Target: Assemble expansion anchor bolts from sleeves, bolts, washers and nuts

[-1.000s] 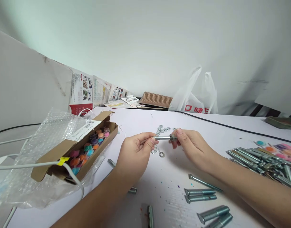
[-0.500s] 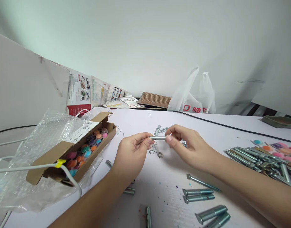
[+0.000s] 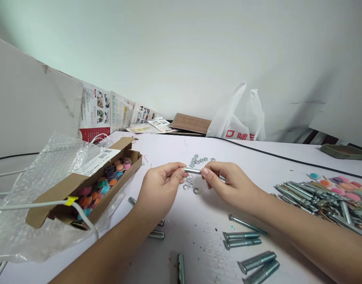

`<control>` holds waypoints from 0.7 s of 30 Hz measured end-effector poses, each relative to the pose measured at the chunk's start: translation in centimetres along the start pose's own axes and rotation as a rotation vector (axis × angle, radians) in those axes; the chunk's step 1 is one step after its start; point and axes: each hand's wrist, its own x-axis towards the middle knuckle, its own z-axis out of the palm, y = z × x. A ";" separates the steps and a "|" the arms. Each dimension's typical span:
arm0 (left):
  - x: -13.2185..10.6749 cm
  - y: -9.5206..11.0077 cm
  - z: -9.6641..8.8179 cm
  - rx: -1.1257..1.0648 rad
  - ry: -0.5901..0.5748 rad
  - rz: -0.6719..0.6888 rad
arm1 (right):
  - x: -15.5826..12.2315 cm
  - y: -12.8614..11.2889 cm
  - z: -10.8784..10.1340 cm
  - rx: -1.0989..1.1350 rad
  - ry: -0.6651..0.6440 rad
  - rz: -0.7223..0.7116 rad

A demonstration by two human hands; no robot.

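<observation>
Over the middle of the table, a shiny metal bolt sleeve (image 3: 193, 170) is held level between my two hands. My left hand (image 3: 163, 183) is closed, pinching the sleeve's left end between thumb and fingertips. The thumb and fingers of my right hand (image 3: 228, 181) are closed at its right end. A bluish metal bolt end (image 3: 222, 178) shows past my right fingers; how it joins the sleeve is hidden. Just below and behind the sleeve lie several flat washers (image 3: 196, 191) and several hex nuts (image 3: 195, 161).
Bolts with sleeves (image 3: 243, 236) lie at front right. A pile of bolts (image 3: 314, 201) and coloured plastic caps (image 3: 351, 196) is farther right. At left, a cardboard box (image 3: 136, 157) of caps sits on bubble wrap (image 3: 59, 157). A white plastic bag (image 3: 249, 118) stands behind.
My right fingers have closed onto the sleeve's right end, where they were looser before. The whole view has shifted slightly.
</observation>
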 end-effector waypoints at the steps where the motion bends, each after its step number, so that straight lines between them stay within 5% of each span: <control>1: 0.0 0.0 0.0 0.008 -0.003 0.011 | 0.0 0.0 0.0 0.021 -0.016 0.003; 8: -0.1 0.2 0.1 0.012 0.004 0.056 | 0.3 -0.1 -0.4 0.202 -0.084 0.060; 16: -0.4 0.1 0.2 0.099 -0.030 0.120 | -0.1 -1.0 -0.3 0.070 -0.038 0.013; 21: -2.5 3.0 0.1 0.282 0.122 0.500 | 0.6 0.0 -2.0 -0.068 0.085 0.102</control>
